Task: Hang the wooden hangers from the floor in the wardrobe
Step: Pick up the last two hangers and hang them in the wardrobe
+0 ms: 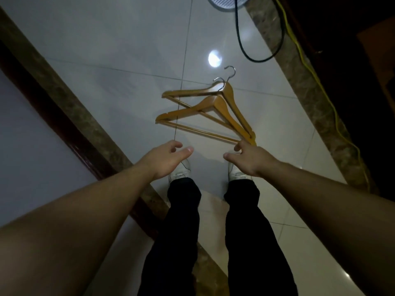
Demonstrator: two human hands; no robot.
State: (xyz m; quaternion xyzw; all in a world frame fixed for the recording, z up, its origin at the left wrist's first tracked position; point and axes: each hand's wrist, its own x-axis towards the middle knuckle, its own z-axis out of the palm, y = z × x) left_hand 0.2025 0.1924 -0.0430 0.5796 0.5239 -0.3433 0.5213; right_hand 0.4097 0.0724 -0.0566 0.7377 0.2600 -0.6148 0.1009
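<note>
On the tiled floor (106, 50): two wooden hangers (241, 124) are lying overlapped, just ahead of the person's white shoes (235, 173).
Person: standing and stretching both bare arms down toward the hangers.
Near hanger (213, 103): lying partly across the far hanger (227, 90), their right ends meeting beside the right hand.
Left hand (168, 159): hovering with fingers loosely curled, holding nothing, apart from the wood.
Right hand (250, 159): reaching with fingers uncurled for those joined ends and gripping nothing; whether it is touching them, I cannot tell.
Cables: a black cable (257, 60) and a yellow cable (301, 52) are trailing at the far right.
Hooks (231, 76): pointing away from the person.
Progress: judging by this, neither hanger is being lifted yet; picking up, carrying and hanging are all remaining, and the wardrobe is not showing plainly.
</note>
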